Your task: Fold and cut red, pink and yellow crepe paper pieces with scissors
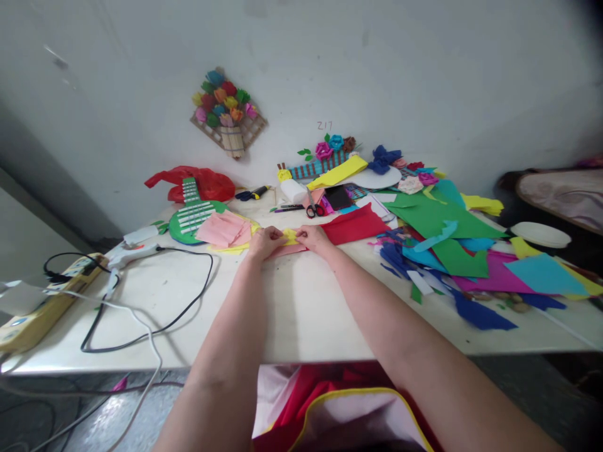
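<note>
My left hand (pixel 264 242) and my right hand (pixel 313 238) meet at the middle of the white table (pixel 292 307). Both pinch a small yellow paper piece (pixel 290 236) between their fingertips. A pink paper piece (pixel 288 250) lies flat on the table just under the hands. A red sheet (pixel 354 225) lies right of my right hand. A stack of pink paper squares (pixel 225 228) lies left of my left hand, over a yellow sheet.
Coloured paper sheets (pixel 452 245) cover the table's right side. Scissors (pixel 313 208), a white glue bottle (pixel 294 190) and a green paper guitar (pixel 192 216) sit at the back. A glue gun (pixel 132 252), black cable (pixel 155 326) and power strip (pixel 42 301) lie left. Paper flowers (pixel 228 112) hang on the wall.
</note>
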Tool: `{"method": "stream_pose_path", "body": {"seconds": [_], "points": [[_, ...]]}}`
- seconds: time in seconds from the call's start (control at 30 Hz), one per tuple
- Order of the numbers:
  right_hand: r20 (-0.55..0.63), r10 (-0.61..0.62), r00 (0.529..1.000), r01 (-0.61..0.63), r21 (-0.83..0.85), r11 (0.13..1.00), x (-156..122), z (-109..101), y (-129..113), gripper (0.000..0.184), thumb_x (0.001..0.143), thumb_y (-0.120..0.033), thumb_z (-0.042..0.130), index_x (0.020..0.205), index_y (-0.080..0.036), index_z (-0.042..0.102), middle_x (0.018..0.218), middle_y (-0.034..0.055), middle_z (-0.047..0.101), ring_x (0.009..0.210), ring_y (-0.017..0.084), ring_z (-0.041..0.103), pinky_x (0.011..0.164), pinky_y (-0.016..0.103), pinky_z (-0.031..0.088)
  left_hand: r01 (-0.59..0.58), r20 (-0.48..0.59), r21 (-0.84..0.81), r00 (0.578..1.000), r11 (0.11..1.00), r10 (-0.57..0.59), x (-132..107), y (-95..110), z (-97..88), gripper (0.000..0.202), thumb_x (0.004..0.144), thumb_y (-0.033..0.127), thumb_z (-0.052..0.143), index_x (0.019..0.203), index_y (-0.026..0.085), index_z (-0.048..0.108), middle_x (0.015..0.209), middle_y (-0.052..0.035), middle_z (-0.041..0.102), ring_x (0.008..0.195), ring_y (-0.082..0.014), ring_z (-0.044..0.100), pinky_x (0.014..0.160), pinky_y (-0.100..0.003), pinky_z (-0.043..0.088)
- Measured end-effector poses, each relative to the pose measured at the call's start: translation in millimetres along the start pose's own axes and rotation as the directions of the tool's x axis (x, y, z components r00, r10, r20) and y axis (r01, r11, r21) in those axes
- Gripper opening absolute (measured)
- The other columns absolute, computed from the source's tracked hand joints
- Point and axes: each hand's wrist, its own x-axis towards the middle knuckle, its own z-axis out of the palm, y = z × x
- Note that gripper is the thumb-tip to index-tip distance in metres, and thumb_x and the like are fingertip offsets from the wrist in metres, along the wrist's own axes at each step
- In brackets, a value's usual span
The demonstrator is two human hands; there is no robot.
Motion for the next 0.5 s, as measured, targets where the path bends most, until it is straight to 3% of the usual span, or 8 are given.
{"method": "stream_pose_path", "body": {"seconds": [0.17, 0.37, 0.5], "points": [[0.008, 0.002, 1.0, -0.002, 0.006, 1.0, -0.8, -1.5, -0.9, 0.012, 0.067, -0.017, 0.064, 0.078, -0.019, 0.068, 0.075, 0.0023, 0.07, 0.07, 0.014, 0.062, 0.06, 0.021, 0.044, -0.005, 0.027, 0.021, 1.0, 1.0, 0.004, 0.8, -1.4, 1.5, 0.022, 0.061, 0.034, 0.065, 0.077, 0.019, 0.064, 0.071, -0.0019, 0.065, 0.065, -0.0141, 0.057, 0.058, -0.024, 0.04], [0.018, 0.013, 1.0, -0.012, -0.019, 1.0, -1.4, -2.6, -3.0, 0.011, 0.068, -0.017, 0.063, 0.077, -0.02, 0.067, 0.074, 0.0012, 0.069, 0.069, 0.014, 0.061, 0.061, 0.022, 0.043, -0.004, 0.044, 0.083, 0.999, 0.997, 0.0, -1.8, 4.4, 0.3, 0.022, 0.063, 0.034, 0.065, 0.079, 0.019, 0.064, 0.071, -0.0013, 0.064, 0.066, -0.0148, 0.056, 0.058, -0.025, 0.039], [0.0, -0.042, 0.999, 0.042, -0.068, 0.997, -0.9, -1.8, -2.5, 0.011, 0.068, -0.016, 0.062, 0.077, -0.02, 0.067, 0.079, 0.0012, 0.067, 0.07, 0.013, 0.059, 0.061, 0.021, 0.042, -0.068, 0.009, 0.15, 0.998, 0.986, 0.067, -0.4, 2.0, 3.0, 0.025, 0.063, 0.029, 0.065, 0.086, 0.02, 0.064, 0.075, -0.0033, 0.064, 0.08, -0.0203, 0.055, 0.07, -0.029, 0.042]]}}
